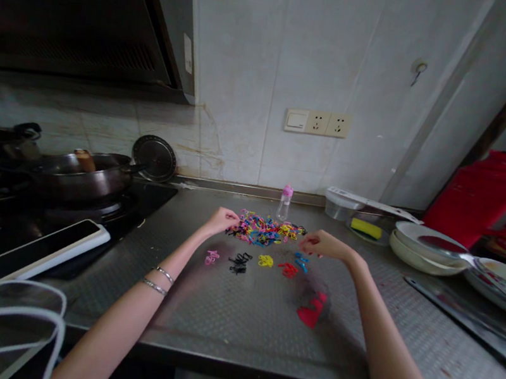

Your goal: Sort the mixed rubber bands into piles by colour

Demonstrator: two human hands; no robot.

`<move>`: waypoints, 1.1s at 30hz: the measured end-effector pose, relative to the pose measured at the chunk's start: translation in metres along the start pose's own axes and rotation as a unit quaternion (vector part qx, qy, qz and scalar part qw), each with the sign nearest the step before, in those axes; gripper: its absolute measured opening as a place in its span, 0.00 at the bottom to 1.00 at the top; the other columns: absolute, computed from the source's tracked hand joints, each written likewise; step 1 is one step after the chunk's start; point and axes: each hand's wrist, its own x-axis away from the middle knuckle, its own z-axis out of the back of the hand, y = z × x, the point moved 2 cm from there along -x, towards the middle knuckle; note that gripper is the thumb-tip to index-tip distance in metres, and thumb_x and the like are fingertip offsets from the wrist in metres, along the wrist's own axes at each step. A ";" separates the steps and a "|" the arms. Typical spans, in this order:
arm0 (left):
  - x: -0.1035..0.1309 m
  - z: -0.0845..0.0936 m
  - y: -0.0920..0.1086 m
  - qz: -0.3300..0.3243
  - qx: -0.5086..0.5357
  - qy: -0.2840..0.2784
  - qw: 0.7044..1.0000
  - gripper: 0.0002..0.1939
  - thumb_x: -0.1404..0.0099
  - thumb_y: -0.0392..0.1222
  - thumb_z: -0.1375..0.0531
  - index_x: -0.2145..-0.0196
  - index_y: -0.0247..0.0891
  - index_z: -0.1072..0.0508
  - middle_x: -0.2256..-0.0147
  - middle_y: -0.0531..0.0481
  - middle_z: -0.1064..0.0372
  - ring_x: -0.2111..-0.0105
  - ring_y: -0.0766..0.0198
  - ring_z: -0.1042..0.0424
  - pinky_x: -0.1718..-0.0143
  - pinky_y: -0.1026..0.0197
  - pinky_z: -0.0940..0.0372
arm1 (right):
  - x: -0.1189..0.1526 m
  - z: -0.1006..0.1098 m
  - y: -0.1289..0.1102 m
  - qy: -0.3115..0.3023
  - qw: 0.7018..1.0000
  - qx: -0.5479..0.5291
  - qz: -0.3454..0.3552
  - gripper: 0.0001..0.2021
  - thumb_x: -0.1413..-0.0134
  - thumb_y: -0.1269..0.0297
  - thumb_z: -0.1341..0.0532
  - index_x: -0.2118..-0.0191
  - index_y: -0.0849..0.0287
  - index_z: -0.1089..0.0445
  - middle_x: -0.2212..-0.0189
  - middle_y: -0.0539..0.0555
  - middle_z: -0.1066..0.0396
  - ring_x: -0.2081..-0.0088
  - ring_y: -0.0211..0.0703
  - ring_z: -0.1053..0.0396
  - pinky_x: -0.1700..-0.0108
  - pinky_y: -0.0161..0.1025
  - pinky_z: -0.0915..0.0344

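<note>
Forearms bare, we reach from both lower corners of the view toward a mixed-colour heap of small loops (263,228) on the metal surface (231,327). Our left arm (142,310) slants up and inward, two silver bracelets (155,287) around it below the wrist. Its left hand (223,221) is at the heap's left edge, thumb and fingers drawn in close to form a small grip; we cannot tell whether the tips meet or have hold of a loop.

Our right arm (385,326) slants up and to the left, then bends at the wrist, so the right hand (328,245) points inward, just beside the heap's right end. Its fingers curl in; how far this grip is open, and whether anything is in it, we cannot tell.

Nearer to us than the heap, we see separate clusters from left to right: pink (212,257), black (239,262), yellow (265,260), red (289,270) and blue (301,262), the blue one near our right hand. A pink-topped bottle (284,204) stands upright behind the heap.
</note>
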 end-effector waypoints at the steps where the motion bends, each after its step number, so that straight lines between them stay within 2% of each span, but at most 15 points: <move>1: -0.001 0.002 -0.003 0.004 -0.004 0.005 1.000 0.11 0.51 0.40 0.41 0.71 0.29 0.24 0.76 0.45 0.28 0.77 0.68 0.34 0.75 0.67 0.42 | -0.002 0.001 0.001 0.017 1.000 0.004 0.014 0.10 0.65 0.69 0.43 0.74 0.61 0.26 0.81 0.50 0.30 0.80 0.35 0.37 0.82 0.29 0.44; 6: -0.002 0.009 -0.013 0.022 -0.043 0.019 0.999 0.11 0.52 0.39 0.41 0.72 0.29 0.24 0.77 0.46 0.29 0.78 0.67 0.35 0.75 0.66 0.43 | -0.011 0.003 0.014 0.081 0.995 0.029 0.050 0.11 0.63 0.67 0.44 0.71 0.63 0.27 0.81 0.50 0.30 0.78 0.35 0.37 0.78 0.30 0.43; 13: 0.003 0.005 -0.022 -0.002 -0.130 -0.080 0.988 0.09 0.55 0.40 0.41 0.77 0.33 0.24 0.79 0.49 0.30 0.78 0.67 0.35 0.75 0.66 0.44 | -0.019 -0.006 0.024 0.115 0.988 0.079 0.062 0.13 0.62 0.69 0.46 0.69 0.63 0.27 0.80 0.48 0.31 0.78 0.35 0.37 0.76 0.29 0.43; 19: 0.002 0.004 -0.030 -0.015 -0.183 -0.120 0.976 0.11 0.53 0.42 0.42 0.75 0.32 0.25 0.78 0.49 0.30 0.78 0.67 0.35 0.75 0.67 0.45 | -0.019 -0.011 0.023 0.117 0.983 0.123 0.064 0.13 0.62 0.69 0.47 0.69 0.64 0.28 0.81 0.48 0.33 0.77 0.35 0.37 0.73 0.30 0.42; 24: 0.001 0.004 -0.033 -0.017 -0.175 -0.122 0.977 0.11 0.51 0.40 0.44 0.74 0.30 0.25 0.76 0.47 0.29 0.77 0.66 0.34 0.74 0.66 0.43 | -0.019 -0.010 0.027 0.128 0.981 0.138 0.054 0.14 0.61 0.68 0.47 0.68 0.64 0.28 0.80 0.49 0.32 0.76 0.36 0.36 0.73 0.30 0.42; 33: 0.000 0.008 -0.033 0.006 -0.141 -0.087 0.986 0.13 0.51 0.42 0.44 0.72 0.29 0.25 0.77 0.47 0.30 0.78 0.66 0.35 0.75 0.66 0.43 | -0.019 -0.011 0.029 0.133 0.979 0.145 0.052 0.13 0.62 0.69 0.47 0.70 0.63 0.28 0.81 0.48 0.32 0.77 0.35 0.38 0.73 0.29 0.43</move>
